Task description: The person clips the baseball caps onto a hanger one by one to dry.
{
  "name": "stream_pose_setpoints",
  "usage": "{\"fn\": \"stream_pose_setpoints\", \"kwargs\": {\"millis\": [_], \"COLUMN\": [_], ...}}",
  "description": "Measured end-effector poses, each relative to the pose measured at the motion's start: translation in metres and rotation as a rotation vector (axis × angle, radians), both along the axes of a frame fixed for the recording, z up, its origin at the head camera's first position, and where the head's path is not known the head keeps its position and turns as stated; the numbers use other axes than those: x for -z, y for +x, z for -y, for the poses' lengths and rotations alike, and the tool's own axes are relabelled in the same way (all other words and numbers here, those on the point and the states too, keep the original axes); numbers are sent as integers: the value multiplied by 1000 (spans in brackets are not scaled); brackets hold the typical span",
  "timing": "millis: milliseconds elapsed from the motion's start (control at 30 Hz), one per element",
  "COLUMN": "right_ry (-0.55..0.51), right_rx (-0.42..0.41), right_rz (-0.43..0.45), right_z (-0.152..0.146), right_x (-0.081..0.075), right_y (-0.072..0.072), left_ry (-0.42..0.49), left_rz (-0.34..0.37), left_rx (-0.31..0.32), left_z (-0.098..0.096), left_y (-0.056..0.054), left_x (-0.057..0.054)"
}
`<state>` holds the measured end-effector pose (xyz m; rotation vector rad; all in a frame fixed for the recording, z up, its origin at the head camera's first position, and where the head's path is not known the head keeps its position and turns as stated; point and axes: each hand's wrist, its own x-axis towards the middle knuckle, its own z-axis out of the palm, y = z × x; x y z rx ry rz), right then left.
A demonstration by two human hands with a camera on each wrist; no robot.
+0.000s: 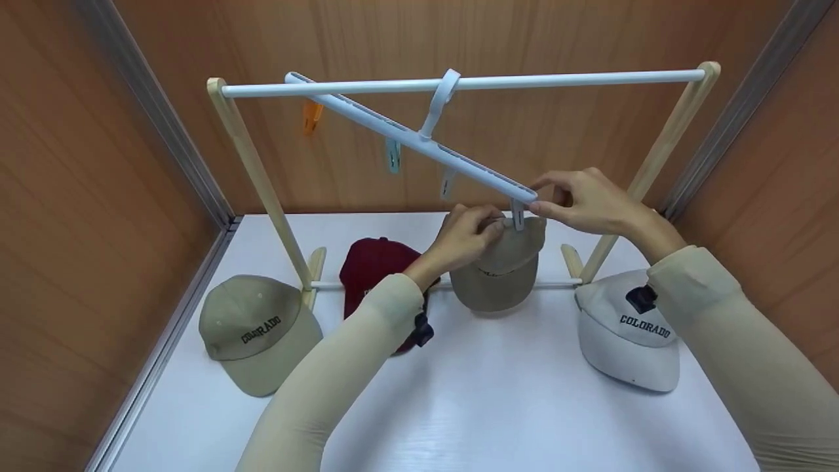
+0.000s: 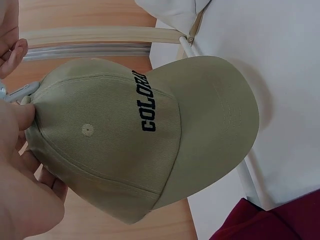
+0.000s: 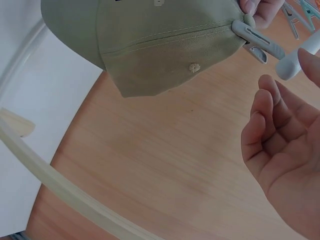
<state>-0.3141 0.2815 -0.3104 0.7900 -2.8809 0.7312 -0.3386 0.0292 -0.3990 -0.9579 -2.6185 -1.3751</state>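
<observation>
A khaki fabric baseball cap (image 1: pixel 501 262) hangs right of centre in the frame, its brim pointing down. The left hand (image 1: pixel 462 239) pinches the cap's upper edge, and a pale grey plastic clip (image 1: pixel 518 215) is clamped on that same edge. The clip sits under the lower right end of a light blue-white plastic hanger (image 1: pixel 367 116), which hooks over a white rail (image 1: pixel 557 81) and slants down from the upper left. The right hand (image 1: pixel 593 203) is at that end of the hanger, fingers loosely bent and thumb held apart — whether it touches the plastic, I cannot tell.

Three more clips hang along the hanger: orange (image 1: pixel 312 118), teal (image 1: pixel 393 157) and a second grey one (image 1: pixel 448 185), with no cap in them.

On the white surface (image 1: pixel 498 393), a second khaki cap (image 1: pixel 252 321) rests at lower left, a maroon cap (image 1: pixel 373 262) left of centre and a white cap (image 1: pixel 629 360) at lower right. The left sleeve (image 1: pixel 354 347) covers part of the maroon cap — the right sleeve (image 1: pixel 741 347) overlaps the white one. Pale wooden legs (image 1: pixel 674 131) hold the rail on both sides.
</observation>
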Motion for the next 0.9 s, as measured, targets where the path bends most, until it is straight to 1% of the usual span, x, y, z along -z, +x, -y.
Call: {"fn": "stream_pose_setpoints", "kwargs": {"millis": [133,267,433,600,767,900], "right_ry": [-2,2,3,-1,5,13], "right_rx": [3,6,5,2,3,-2], "right_rz": [5,2,5,16,26,26], "right_z": [-1,-2,-2,-3,-3,-3], "right_x": [1,2,5,9,13,15], "right_y": [0,0,0,1,1,1], "left_ry": [-8,-14,-36,-50,-64,-79], "left_rz": [-21,-12,13,16,38,38], "left_rx": [-15,-30,-48,-56,-83,-102], "left_z": [0,1,6,9,12,14], "left_y": [-2,-3,-2,-2,-1,0], "left_x": [0,2,4,5,5,6]}}
